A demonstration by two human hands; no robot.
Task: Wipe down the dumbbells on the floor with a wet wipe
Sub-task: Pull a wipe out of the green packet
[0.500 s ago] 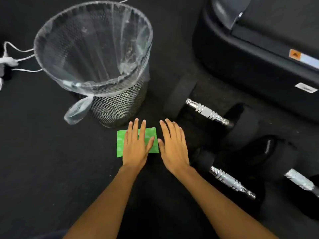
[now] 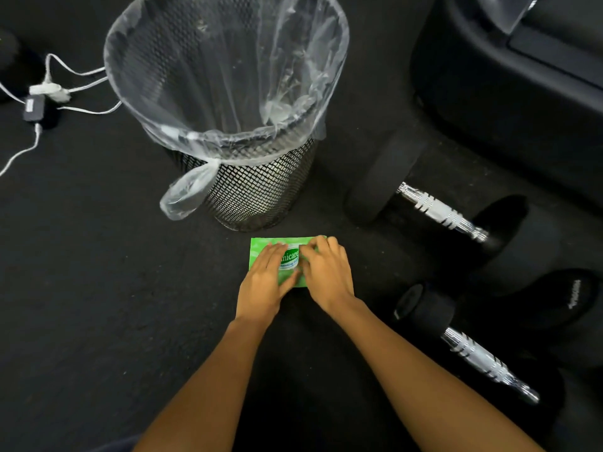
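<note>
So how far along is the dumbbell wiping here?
Done: nothing visible; no wipe is out. In hand: left hand rests on the green wipe packet on the floor, right hand curls fingers at its label, probably opening it. Left: pull a wipe, wipe the dumbbells.

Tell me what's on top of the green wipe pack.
On the green wipe pack: left hand lies flat on its left part; right hand, fingers bent, covers its right end. They hide part of the label and whether a flap is pinched.
</note>
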